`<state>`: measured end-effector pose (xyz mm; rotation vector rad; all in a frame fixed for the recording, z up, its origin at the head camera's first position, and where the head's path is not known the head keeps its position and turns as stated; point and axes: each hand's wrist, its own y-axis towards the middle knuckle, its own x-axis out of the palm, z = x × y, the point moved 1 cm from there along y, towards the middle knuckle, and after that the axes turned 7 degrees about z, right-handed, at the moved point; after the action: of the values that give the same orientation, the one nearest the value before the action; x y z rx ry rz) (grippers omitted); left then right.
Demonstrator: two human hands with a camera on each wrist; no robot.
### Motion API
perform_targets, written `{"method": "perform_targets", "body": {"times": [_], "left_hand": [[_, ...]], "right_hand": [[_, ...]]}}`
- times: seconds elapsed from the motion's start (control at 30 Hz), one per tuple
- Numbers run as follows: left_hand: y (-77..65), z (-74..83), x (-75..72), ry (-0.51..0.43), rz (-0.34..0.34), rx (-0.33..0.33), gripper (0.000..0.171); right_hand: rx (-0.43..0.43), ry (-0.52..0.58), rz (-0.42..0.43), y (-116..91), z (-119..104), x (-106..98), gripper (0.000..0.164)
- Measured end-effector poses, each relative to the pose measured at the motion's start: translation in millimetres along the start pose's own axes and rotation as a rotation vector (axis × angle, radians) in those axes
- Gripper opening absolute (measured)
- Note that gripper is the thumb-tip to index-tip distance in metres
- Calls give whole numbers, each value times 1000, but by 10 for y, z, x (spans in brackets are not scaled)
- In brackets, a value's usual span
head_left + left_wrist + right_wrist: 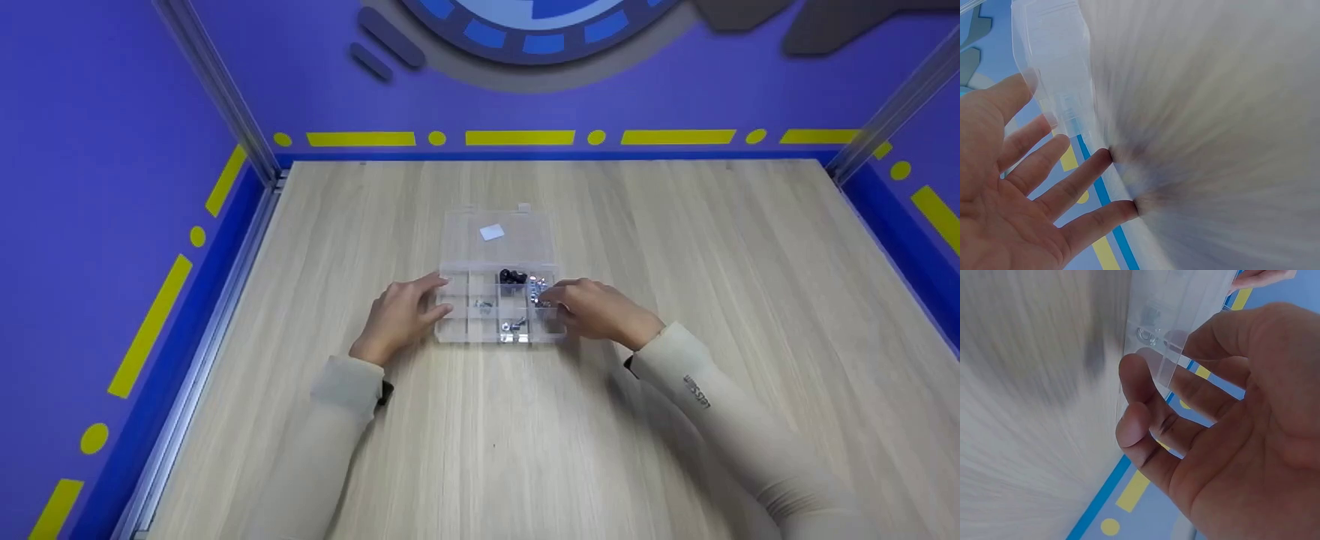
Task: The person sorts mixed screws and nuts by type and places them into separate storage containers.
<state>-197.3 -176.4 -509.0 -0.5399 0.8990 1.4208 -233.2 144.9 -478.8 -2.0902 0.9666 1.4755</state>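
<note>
A clear plastic compartment box (pixel 469 342) lies on the table, its lid (pixel 525 244) laid back on the far side. Beside the box's left wall is my left hand (pixel 401 311), fingers loosely spread; in the left wrist view its thumb overlaps the box corner (pixel 1055 56) and two fingertips meet the tabletop. My right hand (pixel 596 307) reaches over the right wall, thumb and index at a compartment of small shiny metal parts (pixel 535 286). Its other fingers bend outside the wall. Whether the right fingertips pinch a part, I cannot tell.
Black round-looking parts (pixel 513 277) fill a back compartment. Small metal pieces (pixel 512 326) lie in a front one, a few more (pixel 484 306) in a middle one. A white label (pixel 492 232) shows at the lid. Blue panels (pixel 525 105) wall the wooden table (pixel 465 450).
</note>
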Motion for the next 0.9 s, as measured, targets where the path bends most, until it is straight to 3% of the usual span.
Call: {"method": "perform_targets", "body": {"times": [0.47,0.73,0.9], "left_hand": [[5,-10,-22,-15,12,33,46],[-7,-8,-13,-9,5,23,46],[-13,-2,14,-18,9,4,47]], "right_hand": [[-49,34,89,-37,62,60,37],[-108,106,266,-156,176,52,38],[-74,92,438,-259,307,5,35]]}}
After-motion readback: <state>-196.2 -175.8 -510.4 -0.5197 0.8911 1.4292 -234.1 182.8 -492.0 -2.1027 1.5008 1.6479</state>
